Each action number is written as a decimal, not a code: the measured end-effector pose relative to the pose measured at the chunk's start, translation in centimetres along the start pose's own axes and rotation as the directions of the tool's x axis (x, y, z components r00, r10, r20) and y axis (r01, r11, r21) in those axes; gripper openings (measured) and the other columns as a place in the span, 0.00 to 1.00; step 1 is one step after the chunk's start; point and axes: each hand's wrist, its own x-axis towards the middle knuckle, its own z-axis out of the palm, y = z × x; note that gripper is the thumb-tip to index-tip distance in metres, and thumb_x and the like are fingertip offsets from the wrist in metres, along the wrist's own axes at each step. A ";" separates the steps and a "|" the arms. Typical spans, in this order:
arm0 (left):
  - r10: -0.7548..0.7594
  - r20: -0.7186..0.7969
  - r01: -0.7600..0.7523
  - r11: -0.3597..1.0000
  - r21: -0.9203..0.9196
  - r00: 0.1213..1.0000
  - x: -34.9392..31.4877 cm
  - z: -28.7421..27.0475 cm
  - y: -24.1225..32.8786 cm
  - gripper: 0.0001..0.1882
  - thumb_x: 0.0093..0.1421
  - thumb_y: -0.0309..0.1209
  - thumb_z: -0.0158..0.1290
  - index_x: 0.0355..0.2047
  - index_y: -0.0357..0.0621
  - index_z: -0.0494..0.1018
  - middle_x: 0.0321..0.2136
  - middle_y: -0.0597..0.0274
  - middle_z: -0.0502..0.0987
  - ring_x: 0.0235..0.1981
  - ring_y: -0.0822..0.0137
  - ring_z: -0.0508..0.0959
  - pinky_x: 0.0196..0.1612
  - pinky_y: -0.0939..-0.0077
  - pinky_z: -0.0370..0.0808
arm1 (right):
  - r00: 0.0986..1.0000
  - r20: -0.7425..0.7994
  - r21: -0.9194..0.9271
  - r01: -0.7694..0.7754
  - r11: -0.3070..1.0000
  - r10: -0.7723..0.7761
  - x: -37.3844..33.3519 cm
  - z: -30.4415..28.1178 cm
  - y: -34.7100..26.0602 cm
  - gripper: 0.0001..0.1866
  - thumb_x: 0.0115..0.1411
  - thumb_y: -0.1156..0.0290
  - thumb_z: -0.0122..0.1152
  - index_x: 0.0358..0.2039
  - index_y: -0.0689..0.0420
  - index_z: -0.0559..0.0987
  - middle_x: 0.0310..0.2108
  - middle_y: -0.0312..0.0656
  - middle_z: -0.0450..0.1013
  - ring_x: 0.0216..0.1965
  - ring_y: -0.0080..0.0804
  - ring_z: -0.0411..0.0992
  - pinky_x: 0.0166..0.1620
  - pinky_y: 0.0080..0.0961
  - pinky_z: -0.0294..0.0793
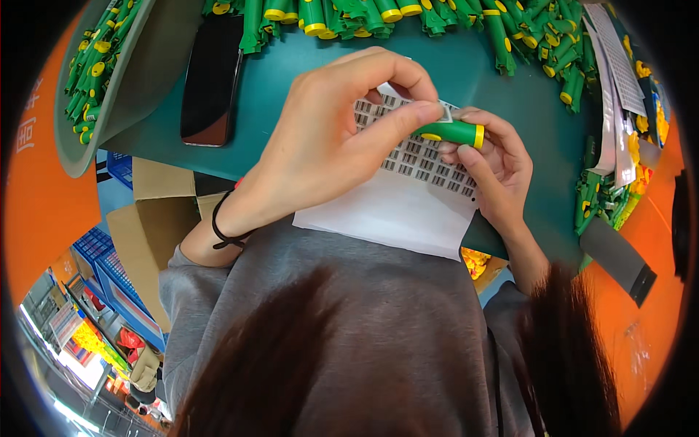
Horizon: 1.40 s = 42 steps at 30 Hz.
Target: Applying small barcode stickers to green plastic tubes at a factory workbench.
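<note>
My right hand holds a short green cylinder with a yellow end cap over a white sheet of small printed stickers. My left hand reaches across from the left and presses a small white sticker onto the top of the cylinder with thumb and forefinger. The sheet lies on the teal table, partly hanging over its near edge. A black band circles my left wrist.
A heap of green and yellow cylinders lines the far table edge and the right side. A grey tray of more of them sits far left beside a black phone. Cardboard boxes and blue crates stand below left.
</note>
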 end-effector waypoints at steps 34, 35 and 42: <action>0.009 0.090 -0.022 0.989 0.143 0.996 0.3 2.6 1.7 0.05 0.57 0.22 0.62 0.33 0.35 0.78 0.33 0.59 0.81 0.37 0.66 0.81 0.43 0.73 0.75 | 0.959 0.072 -0.312 0.282 0.907 -0.273 -0.7 -0.9 0.2 0.22 0.53 0.93 0.65 0.49 0.70 0.76 0.53 0.51 0.69 0.54 0.37 0.73 0.57 0.32 0.79; 0.009 0.089 -0.022 0.989 0.143 0.996 0.3 2.6 1.8 0.05 0.57 0.22 0.62 0.33 0.35 0.78 0.33 0.59 0.81 0.37 0.66 0.81 0.43 0.73 0.75 | 0.964 0.063 -0.288 0.265 0.920 -0.258 -0.8 -0.8 0.2 0.22 0.54 0.91 0.66 0.50 0.68 0.77 0.53 0.49 0.70 0.55 0.36 0.73 0.58 0.32 0.78; 0.001 0.069 -0.011 0.990 0.140 0.998 0.1 2.8 1.7 0.05 0.57 0.21 0.62 0.33 0.35 0.78 0.34 0.59 0.81 0.36 0.68 0.80 0.43 0.75 0.76 | 0.965 0.055 -0.310 0.261 0.914 -0.256 -0.7 -0.6 -0.1 0.22 0.53 0.93 0.65 0.50 0.71 0.76 0.52 0.51 0.70 0.55 0.37 0.73 0.57 0.33 0.79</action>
